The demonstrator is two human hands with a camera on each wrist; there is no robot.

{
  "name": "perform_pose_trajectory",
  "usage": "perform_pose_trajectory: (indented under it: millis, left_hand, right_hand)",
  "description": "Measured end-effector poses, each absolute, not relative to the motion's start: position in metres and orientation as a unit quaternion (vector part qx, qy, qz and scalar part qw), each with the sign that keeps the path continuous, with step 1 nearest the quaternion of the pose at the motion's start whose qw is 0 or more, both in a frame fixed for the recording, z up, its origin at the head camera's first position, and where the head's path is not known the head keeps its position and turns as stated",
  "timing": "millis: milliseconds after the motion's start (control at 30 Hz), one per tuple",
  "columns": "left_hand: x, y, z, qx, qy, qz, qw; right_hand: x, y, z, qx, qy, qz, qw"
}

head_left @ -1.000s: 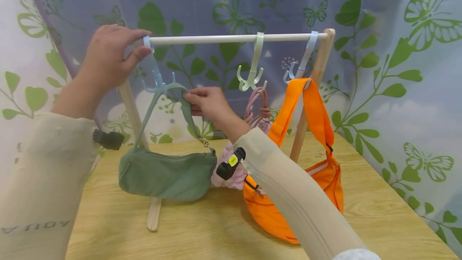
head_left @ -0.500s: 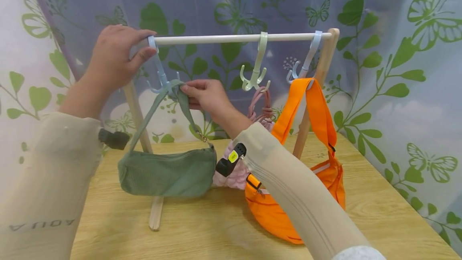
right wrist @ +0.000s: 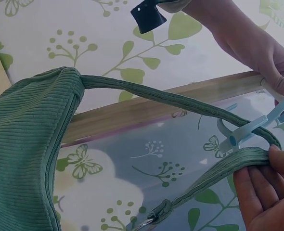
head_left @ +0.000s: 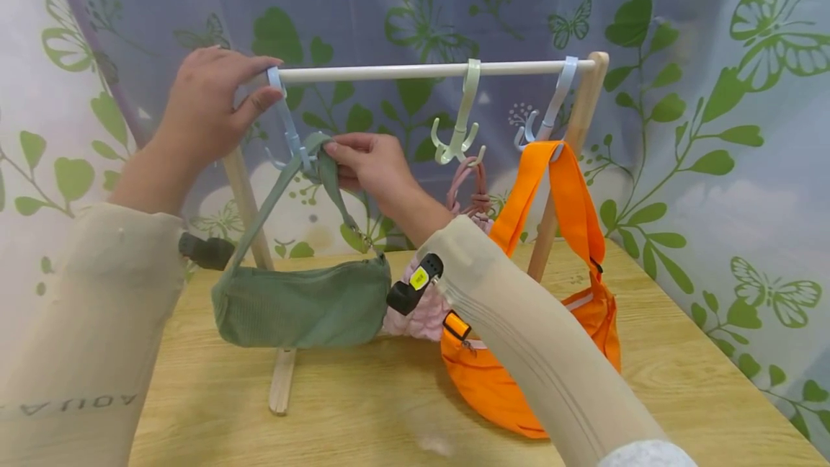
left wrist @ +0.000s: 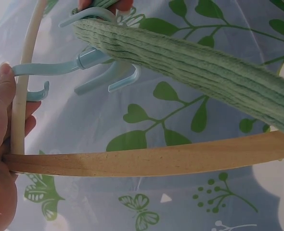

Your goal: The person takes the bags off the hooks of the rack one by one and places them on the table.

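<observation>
A green corduroy shoulder bag [head_left: 301,305] hangs by its strap [right wrist: 163,100] at the left blue hook [head_left: 289,137]. My right hand [head_left: 376,164] pinches the strap's top between thumb and fingers, right at the hook's prongs. In the left wrist view, one prong of the blue hook [left wrist: 91,58] curves across the strap [left wrist: 190,65]; whether the strap sits fully in it I cannot tell. My left hand [head_left: 210,103] grips the upper end of this hook where it loops over the white rod [head_left: 382,72], thumb on the hook, fingers behind the rod.
Farther right on the rod hang a pale green hook [head_left: 459,117] and another blue hook [head_left: 554,103]. A pink bag [head_left: 424,308] hangs behind my right forearm. An orange bag [head_left: 496,391] hangs at the right wooden post [head_left: 577,125]. Below is a wood-grain table [head_left: 363,409].
My right hand has moved slightly up and left, lifting the strap's top beside the hook's prongs. The green bag has risen a little. My left hand keeps its grip on the hook.
</observation>
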State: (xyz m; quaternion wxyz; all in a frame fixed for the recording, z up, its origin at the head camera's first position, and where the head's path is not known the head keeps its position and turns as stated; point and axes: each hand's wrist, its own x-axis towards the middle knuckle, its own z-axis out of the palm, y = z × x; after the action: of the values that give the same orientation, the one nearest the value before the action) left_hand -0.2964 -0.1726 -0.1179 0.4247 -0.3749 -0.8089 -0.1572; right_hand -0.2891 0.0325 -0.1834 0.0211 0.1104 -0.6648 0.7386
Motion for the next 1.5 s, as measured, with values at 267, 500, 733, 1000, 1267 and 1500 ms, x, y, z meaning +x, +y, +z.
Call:
perform_pose_trajectory:
  millis: [267, 500, 733, 1000, 1267, 1500]
  left_hand:
    - [-0.299, -0.172, -0.119, -0.370, -0.811, -0.155, 0.426]
    - [-0.297, -0.173, -0.119, -0.366, -0.815, -0.146, 0.426]
    - [-0.295, -0.172, -0.117, -0.369, -0.811, -0.137, 0.433]
    - [-0.294, -0.173, -0.118, -0.373, -0.813, -0.130, 0.428]
    - [-0.294, -0.173, -0.117, -0.366, -0.822, -0.132, 0.416]
    - [-0.290, -0.173, -0.115, -0.352, -0.841, -0.126, 0.391]
  right_hand:
    - [-0.286, 0.033, -0.172, 0.117, -0.653, 0.747, 0.035]
    - [-0.280, 0.033, -0.162, 0.145, -0.642, 0.752, 0.041]
    - [-0.272, 0.037, -0.156, 0.161, -0.643, 0.747, 0.043]
    - [-0.262, 0.042, -0.151, 0.163, -0.647, 0.744, 0.040]
    - [-0.250, 0.047, -0.146, 0.182, -0.645, 0.741, 0.046]
    - [-0.243, 0.052, -0.142, 0.187, -0.638, 0.745, 0.056]
